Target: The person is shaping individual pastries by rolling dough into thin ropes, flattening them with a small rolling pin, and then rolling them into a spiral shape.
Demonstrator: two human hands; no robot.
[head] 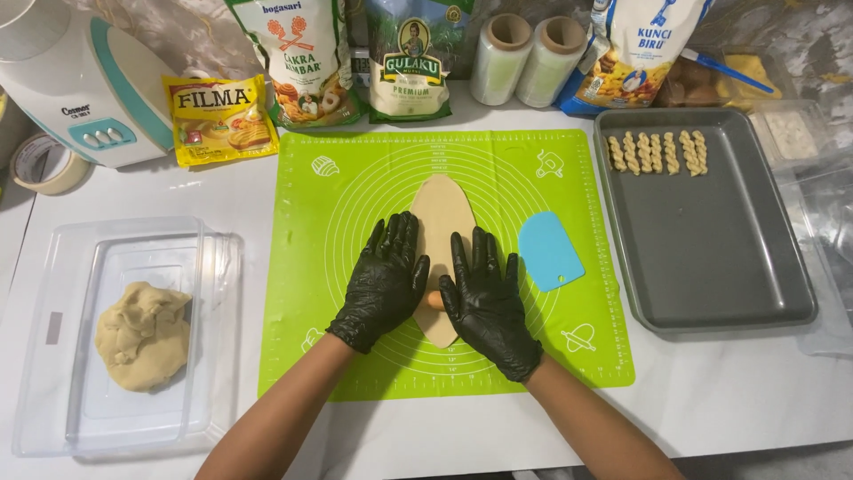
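Dough sheet (442, 213) on green mat (355, 356), mid-counter. Left hand (384, 280), right hand (487, 298) flat, fingers spread, pressing small rolling pin (434, 300) across dough. Step: rolling thin. Next likely needs even pressure, steady forward push.

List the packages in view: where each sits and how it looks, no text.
Yellow flat sachet: back left, beside the white appliance.
Green-and-white tall bag: back, above the green mat's left corner.
White-and-green bag with an oval portrait: back centre.
White-and-blue bag: back right, behind the grey baking tray.
No screens.
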